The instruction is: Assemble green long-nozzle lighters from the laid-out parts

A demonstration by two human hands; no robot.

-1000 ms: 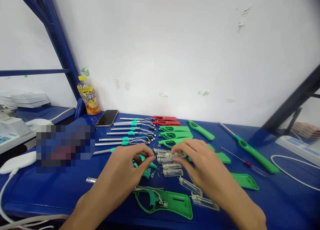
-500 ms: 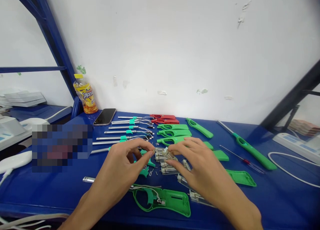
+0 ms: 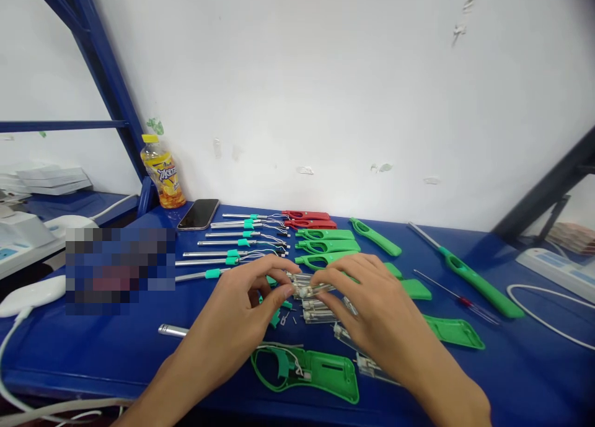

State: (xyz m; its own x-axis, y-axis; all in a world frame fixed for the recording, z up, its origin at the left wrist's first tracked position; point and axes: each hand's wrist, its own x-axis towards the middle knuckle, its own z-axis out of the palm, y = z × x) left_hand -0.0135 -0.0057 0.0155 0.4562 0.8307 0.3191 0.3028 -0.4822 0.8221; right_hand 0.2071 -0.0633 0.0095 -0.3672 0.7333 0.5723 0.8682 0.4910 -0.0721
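Observation:
My left hand (image 3: pixel 244 309) and my right hand (image 3: pixel 372 306) meet over the middle of the blue table (image 3: pixel 511 365). Together their fingertips pinch a small clear plastic lighter tank (image 3: pixel 304 285) held just above the table. More clear tanks (image 3: pixel 316 312) lie under and between my hands. An open green lighter shell (image 3: pixel 309 370) with white wires inside lies near the front edge, below my hands. Small teal parts (image 3: pixel 277 312) sit by my left thumb.
Metal lighter tubes (image 3: pixel 227 244) with teal collars lie in a row at the back left, beside red (image 3: pixel 307 219) and green handles (image 3: pixel 325 246). A phone (image 3: pixel 199 214) and a yellow drink bottle (image 3: pixel 162 173) stand by the wall. An assembled green lighter (image 3: pixel 469 278) and white cable (image 3: pixel 548 315) lie right.
Both hands have drawn closer on the clear tank and lifted it slightly. The camera view shifted a little.

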